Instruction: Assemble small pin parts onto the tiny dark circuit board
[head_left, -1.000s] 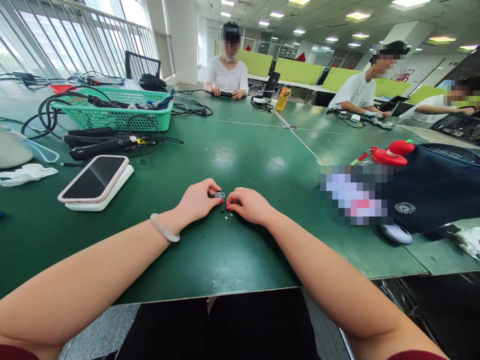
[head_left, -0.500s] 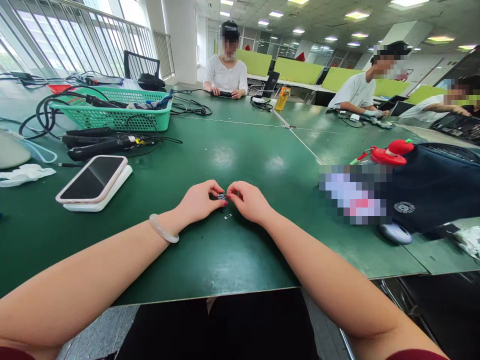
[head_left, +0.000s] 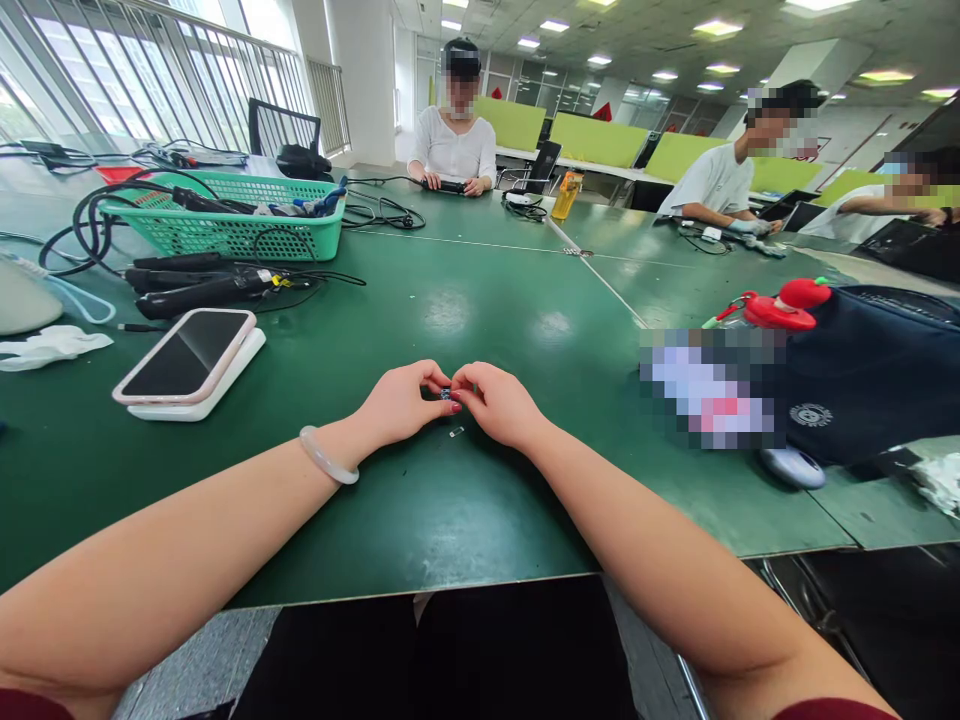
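My left hand (head_left: 401,402) pinches a tiny dark piece with pale markings (head_left: 445,394) between thumb and fingers, low over the green table. It resembles a small circuit board, but most of it is hidden by fingertips. From the other side my right hand (head_left: 496,402) closes its thumb and forefinger at the piece's right edge, the fingertips of both hands almost touching. Just below the fingertips, a small whitish rectangular frame-like bit (head_left: 456,432) lies on the table (head_left: 390,520).
To the left lie a phone (head_left: 187,355) on a white box, black cabled devices (head_left: 202,290) and a green basket (head_left: 232,225). On the right are a navy bag (head_left: 870,370), a red-topped bottle (head_left: 784,305) and a mouse (head_left: 793,467). Several people sit farther back.
The right fingertips have shifted slightly left over the dark piece, covering more of it. Otherwise both hands stay in nearly the same place.
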